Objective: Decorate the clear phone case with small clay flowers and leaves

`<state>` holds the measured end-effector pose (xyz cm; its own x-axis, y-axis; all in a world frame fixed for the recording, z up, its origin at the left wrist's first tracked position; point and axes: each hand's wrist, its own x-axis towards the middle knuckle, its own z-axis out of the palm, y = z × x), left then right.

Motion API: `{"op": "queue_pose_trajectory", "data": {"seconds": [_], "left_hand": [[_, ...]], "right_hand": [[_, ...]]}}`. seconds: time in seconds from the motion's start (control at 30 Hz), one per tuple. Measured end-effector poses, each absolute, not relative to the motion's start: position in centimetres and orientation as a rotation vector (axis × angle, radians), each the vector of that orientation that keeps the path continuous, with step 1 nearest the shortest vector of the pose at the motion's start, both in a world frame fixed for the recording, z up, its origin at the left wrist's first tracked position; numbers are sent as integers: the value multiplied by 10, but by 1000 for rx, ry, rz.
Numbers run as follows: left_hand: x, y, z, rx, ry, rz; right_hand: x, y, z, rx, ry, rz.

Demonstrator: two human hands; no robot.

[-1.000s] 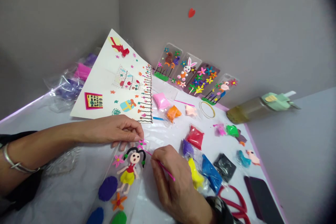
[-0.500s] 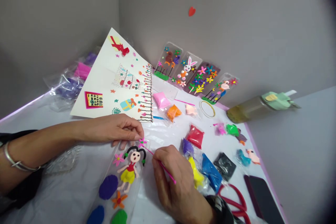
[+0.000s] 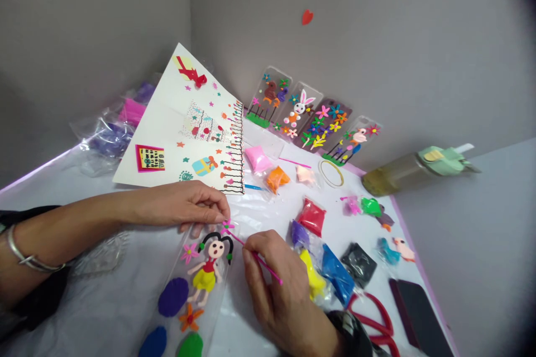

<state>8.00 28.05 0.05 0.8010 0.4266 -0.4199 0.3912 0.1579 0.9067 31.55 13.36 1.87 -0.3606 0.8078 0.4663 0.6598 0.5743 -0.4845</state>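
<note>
My right hand (image 3: 278,295) pinches a thin pink modelling tool (image 3: 268,270), its tip touching a small pink clay flower (image 3: 227,226) with a green centre. That flower sits at the top end of a long clear plastic case (image 3: 224,290). My left hand (image 3: 205,207) grips the case's top edge, thumb and forefinger beside the flower; some fingers are hidden behind. Below it on the case is a clay girl (image 3: 205,279) with black hair and yellow shorts. Around the girl are a pink flower (image 3: 190,252), an orange flower (image 3: 191,318), and purple, blue and green ovals.
Packets of clay, including red (image 3: 312,217), yellow (image 3: 313,278) and blue (image 3: 337,276), lie to the right. Red-handled scissors (image 3: 383,318) and a phone (image 3: 419,315) are nearby. Behind stand a decorated card (image 3: 167,117), several decorated phone cases (image 3: 299,114) and a bottle (image 3: 397,173).
The back end of the pink tool has shifted slightly up and right with my right hand, its tip still at the flower. My left hand stays in place.
</note>
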Motion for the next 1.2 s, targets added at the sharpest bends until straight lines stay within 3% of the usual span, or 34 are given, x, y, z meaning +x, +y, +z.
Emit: {"op": "queue_pose_trajectory", "data": {"seconds": [0.8,1.2], "left_hand": [[80,281,2,1487,695,24],[79,284,-3,1447,664,34]], "right_hand": [[314,134,16,-1193,-2193,339],[319,135,17,-1129,-1898,441]]}}
